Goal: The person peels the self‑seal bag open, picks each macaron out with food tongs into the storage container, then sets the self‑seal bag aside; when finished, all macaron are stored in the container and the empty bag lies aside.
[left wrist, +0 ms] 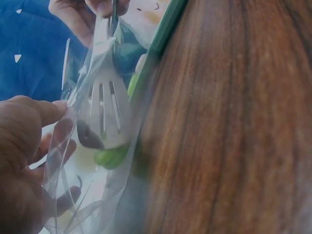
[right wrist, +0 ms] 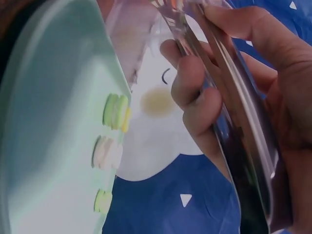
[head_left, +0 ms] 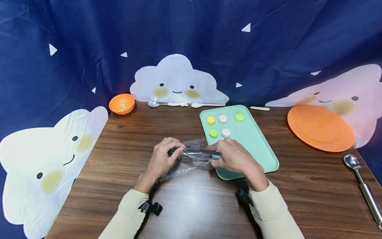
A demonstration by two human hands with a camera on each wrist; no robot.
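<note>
A metal slotted tongs (head_left: 199, 153) lies inside a clear plastic bag (head_left: 187, 165), held just above the wooden table (head_left: 191, 202). My left hand (head_left: 174, 153) pinches the bag at the slotted head (left wrist: 105, 114). My right hand (head_left: 217, 158) grips the tongs' handle (right wrist: 243, 126) at the bag's other end, over the left edge of the mint green tray (head_left: 256, 142). On the tray's far part sit several small macarons: yellow (head_left: 210, 120), white (head_left: 222, 119), green (head_left: 239, 117), green (head_left: 213, 133) and white (head_left: 225, 132).
An orange bowl (head_left: 121, 103) stands at the back left and an orange plate (head_left: 320, 127) at the right. Two spoons (head_left: 168, 104) (head_left: 207, 105) lie along the back edge. A metal scoop (head_left: 362, 186) lies near the right edge. A blue cloud-print cloth hangs behind.
</note>
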